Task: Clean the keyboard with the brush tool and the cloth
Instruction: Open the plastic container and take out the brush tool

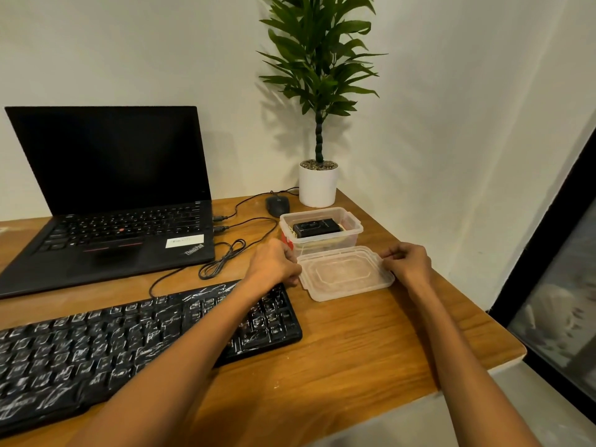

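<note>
Lower left of worktop [371, 333]: black keyboard [96, 343], keys streaked white; left end cut off by frame, right part hidden under forearm. Centre right: left hand [274, 264] and right hand [408, 262], fingers curled, pinching opposite ends of clear lid [345, 274], just before open box [354, 225]; black item [317, 228] inside, indistinct.

The black keyboard [96, 350], keys smeared with white dust, lies flat on the desk [371, 343], front left.
</note>
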### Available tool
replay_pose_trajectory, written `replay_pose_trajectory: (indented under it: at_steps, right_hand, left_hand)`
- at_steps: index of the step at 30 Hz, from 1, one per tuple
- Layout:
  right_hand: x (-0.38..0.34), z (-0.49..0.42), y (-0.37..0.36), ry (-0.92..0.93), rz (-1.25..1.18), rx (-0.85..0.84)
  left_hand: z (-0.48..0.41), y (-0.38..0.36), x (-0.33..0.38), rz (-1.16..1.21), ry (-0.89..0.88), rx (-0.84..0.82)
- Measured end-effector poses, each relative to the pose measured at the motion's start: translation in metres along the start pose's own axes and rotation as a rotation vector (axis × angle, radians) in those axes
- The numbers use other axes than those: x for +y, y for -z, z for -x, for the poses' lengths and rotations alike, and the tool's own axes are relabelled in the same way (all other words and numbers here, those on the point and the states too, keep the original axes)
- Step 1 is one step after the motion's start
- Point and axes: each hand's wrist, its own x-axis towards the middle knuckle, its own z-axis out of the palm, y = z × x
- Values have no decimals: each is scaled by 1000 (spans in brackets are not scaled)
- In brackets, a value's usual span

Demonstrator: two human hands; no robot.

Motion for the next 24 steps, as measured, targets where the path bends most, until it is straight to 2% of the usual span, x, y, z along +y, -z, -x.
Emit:
replay_pose_trajectory:
  at_steps: [4, 6, 9, 17, 24]
  right_hand:
    - [-3, -4, -2, 74, -3, 102]
    - [-11, -10, -4, 131, -13, 131]
    - [-32, -22, -13, 230, -18, 86]
    - [-67, -50, -57, 349, 51, -130]
    - [-71, -71, -76, 372, 234, -259]
  left_hand:
    - [-9, 13, -3, 42, -11, 82]
    - [-16, 18, -5, 12, -73, 204]
    - [-25, 23, -4, -83, -209, 333]
    - [-72, 13, 3, -302, -360, 189]
    - [-109, 10, 6, -469, -335, 46]
